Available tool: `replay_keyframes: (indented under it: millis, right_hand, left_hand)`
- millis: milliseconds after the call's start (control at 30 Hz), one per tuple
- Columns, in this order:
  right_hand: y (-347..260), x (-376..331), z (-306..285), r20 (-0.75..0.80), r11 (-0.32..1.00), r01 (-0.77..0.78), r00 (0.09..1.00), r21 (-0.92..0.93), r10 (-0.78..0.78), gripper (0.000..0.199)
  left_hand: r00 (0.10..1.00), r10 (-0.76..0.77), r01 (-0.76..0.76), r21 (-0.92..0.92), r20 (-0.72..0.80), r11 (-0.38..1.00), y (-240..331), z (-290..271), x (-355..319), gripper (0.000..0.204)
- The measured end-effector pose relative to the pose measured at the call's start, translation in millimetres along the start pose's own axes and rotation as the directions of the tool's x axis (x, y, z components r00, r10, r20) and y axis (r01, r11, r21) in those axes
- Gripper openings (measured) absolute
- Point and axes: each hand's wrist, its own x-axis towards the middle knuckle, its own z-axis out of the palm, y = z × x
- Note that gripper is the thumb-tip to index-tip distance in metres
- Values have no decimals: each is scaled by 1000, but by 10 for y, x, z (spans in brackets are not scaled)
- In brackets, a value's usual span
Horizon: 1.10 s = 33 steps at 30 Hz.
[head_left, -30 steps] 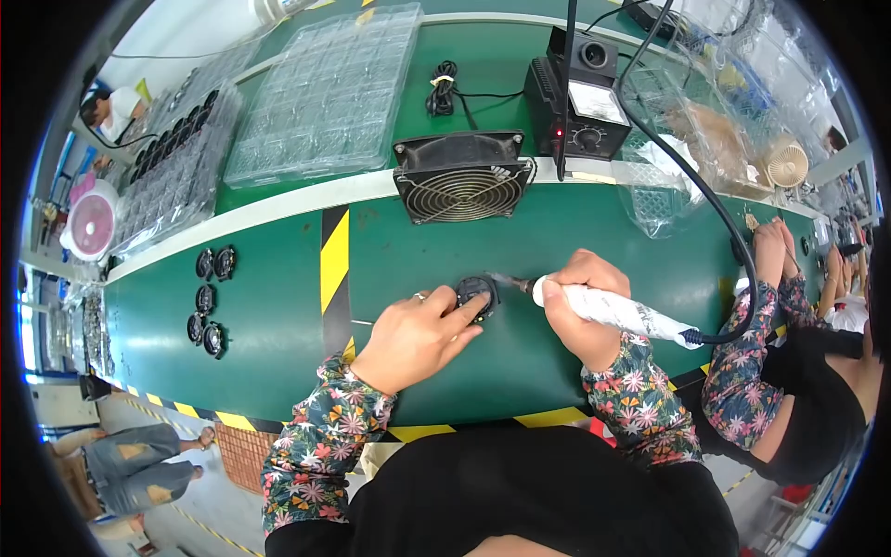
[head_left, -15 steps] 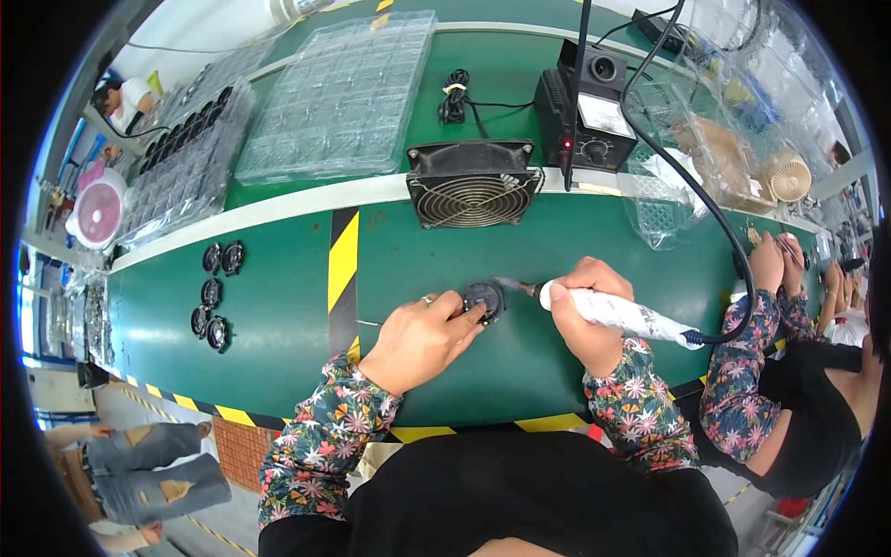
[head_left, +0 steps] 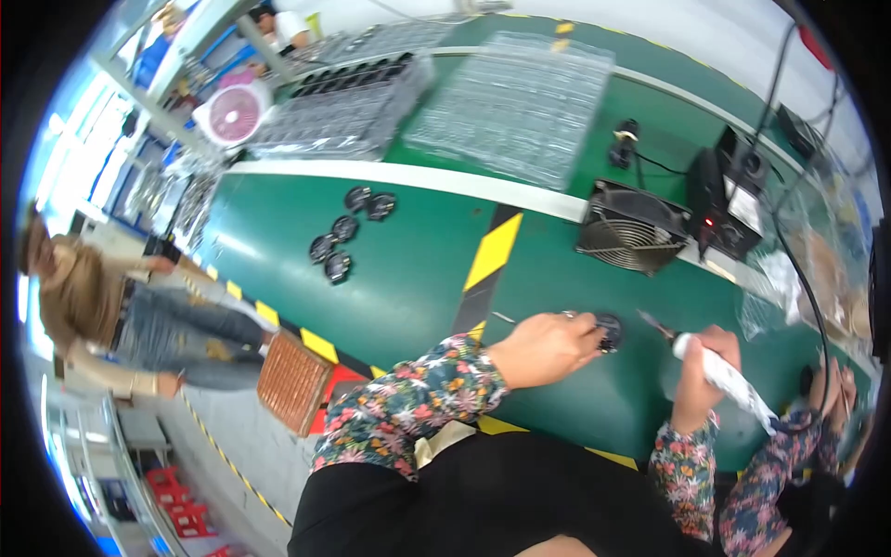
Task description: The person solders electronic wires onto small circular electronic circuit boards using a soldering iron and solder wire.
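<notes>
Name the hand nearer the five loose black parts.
Left. The left hand, touching another black part, is right of the five parts; the right hand, gripping a white-handled tool, is farther right.

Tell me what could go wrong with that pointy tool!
Burnt fingers: the right hand grips a soldering iron, its bare tip near the left hand. The soldering station shows a red light, so the tip may be hot.

A slip: only the left hand's fingers touch the black round part, so a bump might shift it.

A scorch mark: the tip points over the green tabletop and could touch it.
</notes>
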Motion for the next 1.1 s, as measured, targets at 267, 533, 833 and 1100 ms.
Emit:
replay_keyframes:
  millis: [267, 533, 833, 1100]
  right_hand:
    - [143, 18, -103, -206, 997, 72, 977, 34, -63, 8]
    - [260, -14, -94, -130, 989, 62, 991, 132, -45, 5]
    - [133, -38, -50, -10, 997, 25, 1000, 79, -25, 9]
    - [51, -21, 33, 1, 997, 38, 999, 66, -38, 9]
  left_hand:
    - [974, 195, -168, -213, 112, 963, 405, 243, 411, 25]
    - [970, 233, -225, -107, 73, 968, 412, 277, 175, 7]
    - [711, -601, 683, 154, -366, 714, -283, -579, -931, 17]
    - [427, -676, 903, 323, -600, 284, -917, -872, -1633, 42]
